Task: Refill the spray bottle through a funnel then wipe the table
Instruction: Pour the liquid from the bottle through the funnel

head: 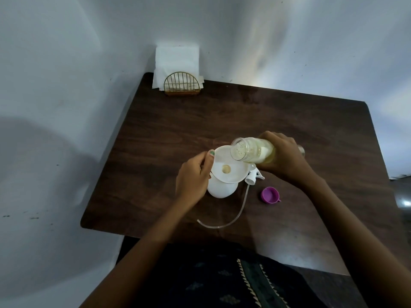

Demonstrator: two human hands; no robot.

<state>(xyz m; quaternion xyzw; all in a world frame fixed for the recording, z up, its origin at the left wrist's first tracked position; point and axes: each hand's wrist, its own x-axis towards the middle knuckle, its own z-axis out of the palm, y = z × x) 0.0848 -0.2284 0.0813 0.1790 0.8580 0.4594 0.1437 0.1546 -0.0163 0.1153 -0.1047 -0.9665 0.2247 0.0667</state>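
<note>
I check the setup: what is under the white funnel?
The white spray bottle, standing upright. The funnel covers the bottle's neck, so the joint is not visible.

I see two bare forearms reaching in from the bottom edge, with no sleeves, watches or bands showing on either. My left hand [195, 174] has a thumbnail painted green. My right hand [287, 156] shows no rings that I can make out. Between the arms, low in view, lies a dark garment [222, 278], near black, scattered with small pale motifs. A dark green band runs down it, edged on both sides with a cream zigzag, sawtooth trim.
</note>
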